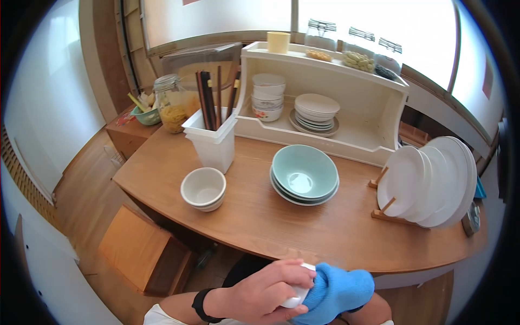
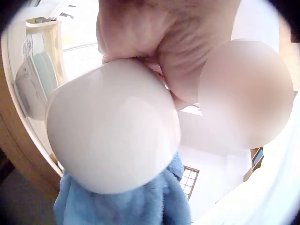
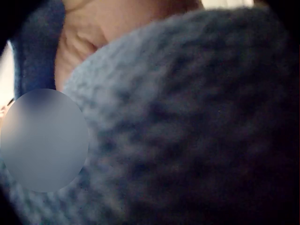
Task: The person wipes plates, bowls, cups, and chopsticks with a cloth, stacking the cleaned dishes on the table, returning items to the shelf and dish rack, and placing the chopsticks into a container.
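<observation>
A small white bowl is held by my left hand, its fingers curled over the edge; in the head view only part of the bowl shows. Against the bowl's far side lies a fluffy blue cloth, bunched up over the lap, also below the bowl in the left wrist view. The cloth fills most of the right wrist view and covers my right hand, of which just some skin shows at the top. Its fingers are hidden.
On the wooden table stand stacked white bowls, teal bowls on plates, a white holder with chopsticks and a rack of white plates. Behind is a white shelf with dishes; a wooden stool is at left.
</observation>
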The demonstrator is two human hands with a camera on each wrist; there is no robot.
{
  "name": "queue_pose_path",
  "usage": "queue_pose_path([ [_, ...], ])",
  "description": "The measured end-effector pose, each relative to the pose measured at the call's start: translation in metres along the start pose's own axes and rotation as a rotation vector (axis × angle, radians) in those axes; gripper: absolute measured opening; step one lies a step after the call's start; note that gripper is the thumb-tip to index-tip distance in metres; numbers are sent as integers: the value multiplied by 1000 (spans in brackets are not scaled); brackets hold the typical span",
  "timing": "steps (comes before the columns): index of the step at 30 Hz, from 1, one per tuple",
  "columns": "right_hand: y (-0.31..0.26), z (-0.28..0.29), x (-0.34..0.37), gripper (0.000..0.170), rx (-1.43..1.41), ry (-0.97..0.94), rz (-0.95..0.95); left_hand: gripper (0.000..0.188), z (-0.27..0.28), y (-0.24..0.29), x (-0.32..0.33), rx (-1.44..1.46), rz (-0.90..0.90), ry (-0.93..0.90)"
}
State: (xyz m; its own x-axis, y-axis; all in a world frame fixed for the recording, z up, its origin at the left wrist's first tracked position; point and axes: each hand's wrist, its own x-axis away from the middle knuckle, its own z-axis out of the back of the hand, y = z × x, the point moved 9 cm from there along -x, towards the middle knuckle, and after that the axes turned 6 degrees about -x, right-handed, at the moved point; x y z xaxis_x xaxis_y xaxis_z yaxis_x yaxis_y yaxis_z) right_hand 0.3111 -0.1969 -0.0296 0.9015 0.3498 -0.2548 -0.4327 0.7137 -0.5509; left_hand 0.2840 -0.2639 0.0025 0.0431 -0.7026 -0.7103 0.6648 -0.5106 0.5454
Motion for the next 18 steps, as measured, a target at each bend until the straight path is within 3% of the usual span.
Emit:
queue_pose_path([
  [4, 2, -8, -4, 34, -100, 145, -19, 35, 7, -6, 4, -37, 2, 121],
  [7, 11, -5, 10, 32, -172, 269, -38, 37, 5, -3, 8, -350, -102, 208],
  [11, 27, 9, 26, 29, -264, 427, -81, 41, 28, -30, 21, -384, -57, 380],
  [14, 32, 22, 7, 27, -339, 519, -119, 32, 50, -61, 48, -358, 0, 613],
  [18, 48, 26, 20, 25, -444, 668, -183, 27, 60, -80, 72, -336, 47, 755],
])
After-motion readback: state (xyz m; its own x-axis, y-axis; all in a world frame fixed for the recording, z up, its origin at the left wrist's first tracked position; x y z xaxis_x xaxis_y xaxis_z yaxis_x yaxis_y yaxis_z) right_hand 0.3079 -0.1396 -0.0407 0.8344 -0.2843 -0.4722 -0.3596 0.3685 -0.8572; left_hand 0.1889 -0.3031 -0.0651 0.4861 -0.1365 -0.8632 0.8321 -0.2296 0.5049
